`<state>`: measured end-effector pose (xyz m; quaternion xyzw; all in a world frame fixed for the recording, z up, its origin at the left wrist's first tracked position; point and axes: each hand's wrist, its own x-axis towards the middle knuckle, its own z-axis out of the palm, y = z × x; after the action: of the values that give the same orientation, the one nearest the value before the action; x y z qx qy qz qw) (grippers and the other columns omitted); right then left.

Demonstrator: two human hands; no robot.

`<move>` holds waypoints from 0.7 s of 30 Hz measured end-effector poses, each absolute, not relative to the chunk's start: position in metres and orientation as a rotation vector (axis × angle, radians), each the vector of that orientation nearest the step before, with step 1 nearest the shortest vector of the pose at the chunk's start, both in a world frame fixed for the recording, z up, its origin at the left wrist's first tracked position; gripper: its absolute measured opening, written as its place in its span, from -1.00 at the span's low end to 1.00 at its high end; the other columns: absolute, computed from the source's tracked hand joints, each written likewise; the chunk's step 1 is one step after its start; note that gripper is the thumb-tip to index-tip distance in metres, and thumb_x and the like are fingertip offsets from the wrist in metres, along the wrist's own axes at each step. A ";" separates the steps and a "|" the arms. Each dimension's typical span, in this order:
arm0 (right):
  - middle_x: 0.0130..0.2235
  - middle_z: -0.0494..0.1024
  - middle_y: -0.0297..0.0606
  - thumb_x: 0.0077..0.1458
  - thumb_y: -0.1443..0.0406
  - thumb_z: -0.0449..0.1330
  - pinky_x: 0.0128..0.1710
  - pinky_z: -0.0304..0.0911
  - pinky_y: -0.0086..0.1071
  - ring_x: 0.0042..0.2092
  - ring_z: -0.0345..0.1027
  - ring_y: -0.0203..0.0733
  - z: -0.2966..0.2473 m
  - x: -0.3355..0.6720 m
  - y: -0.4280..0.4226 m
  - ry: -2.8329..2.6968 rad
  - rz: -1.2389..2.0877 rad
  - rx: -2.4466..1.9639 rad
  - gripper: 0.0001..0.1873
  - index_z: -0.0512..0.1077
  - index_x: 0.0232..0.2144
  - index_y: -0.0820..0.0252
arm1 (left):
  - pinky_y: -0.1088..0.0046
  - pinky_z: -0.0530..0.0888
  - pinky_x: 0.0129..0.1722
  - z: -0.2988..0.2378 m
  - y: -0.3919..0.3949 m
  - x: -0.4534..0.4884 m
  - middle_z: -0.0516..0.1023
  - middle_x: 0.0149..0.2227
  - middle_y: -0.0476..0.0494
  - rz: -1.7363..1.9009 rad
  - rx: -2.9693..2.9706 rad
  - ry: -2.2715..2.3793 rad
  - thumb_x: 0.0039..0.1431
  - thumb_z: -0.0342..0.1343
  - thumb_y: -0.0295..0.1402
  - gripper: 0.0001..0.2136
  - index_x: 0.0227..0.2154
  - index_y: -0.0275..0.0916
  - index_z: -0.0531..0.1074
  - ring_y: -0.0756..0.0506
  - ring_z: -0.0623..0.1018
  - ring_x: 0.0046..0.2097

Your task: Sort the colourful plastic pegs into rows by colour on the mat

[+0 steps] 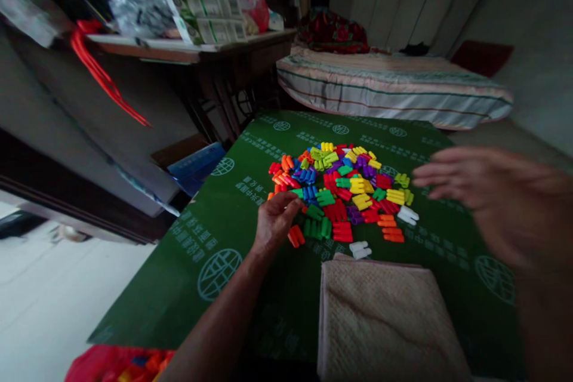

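A pile of small coloured plastic building pieces [335, 211], each made of short joined tubes, lies on a green printed board [156, 298]. My left hand [276, 219] is at the left edge of the pile, thumb and fingers curled together in a pinch; whatever is between the fingertips is too small to make out. Just below its fingers lies an orange piece [296, 236], with dark green pieces [317, 228] to the right. Blurred by motion, my right hand [483, 200] hovers right of the pile with fingers stretched out, nearest to a white piece [407, 215] and light green ones.
A folded beige cloth [385, 316] lies at the board's near side. At lower left is a red bag [111, 364] of coloured pieces. Behind stand a cluttered table [188, 55] with plastic bags and boxes, and a bed [394, 86]. A blue box [197, 167] sits left of the board.
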<state>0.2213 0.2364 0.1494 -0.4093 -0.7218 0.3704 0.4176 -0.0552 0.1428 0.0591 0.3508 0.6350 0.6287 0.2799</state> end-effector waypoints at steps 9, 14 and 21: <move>0.11 0.43 -0.05 0.07 0.13 0.18 0.14 0.17 -0.11 0.17 0.23 0.01 0.030 0.137 0.259 -2.424 0.379 -1.100 -0.51 0.44 0.04 0.18 | 0.48 0.38 -0.46 0.051 0.146 -0.068 0.57 -0.48 -0.09 1.738 0.930 1.767 -0.15 0.19 -0.20 -0.75 -0.43 -0.27 0.49 -0.04 0.48 -0.45; 0.05 0.47 -0.04 0.14 0.09 0.13 0.11 0.19 -0.10 0.11 0.28 0.01 0.027 0.136 0.248 -2.593 0.214 -1.058 -0.56 0.47 -0.02 0.20 | 0.48 0.38 -0.47 0.050 0.146 -0.070 0.57 -0.46 -0.08 1.739 0.916 1.764 -0.13 0.19 -0.18 -0.75 -0.42 -0.26 0.48 -0.03 0.46 -0.45; -0.08 0.51 -0.04 0.13 0.26 0.12 0.05 0.24 -0.11 0.02 0.31 0.01 0.027 0.142 0.233 -2.433 0.095 -1.105 -0.63 0.46 -0.03 0.24 | 0.48 0.38 -0.47 0.055 0.145 -0.067 0.57 -0.47 -0.07 1.719 0.902 1.779 -0.12 0.17 -0.20 -0.77 -0.43 -0.26 0.48 -0.02 0.45 -0.47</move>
<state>0.1415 0.2331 0.0269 -0.4020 -0.8851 0.0345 0.2319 -0.0666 0.1451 0.0546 0.3317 0.6539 0.6319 0.2514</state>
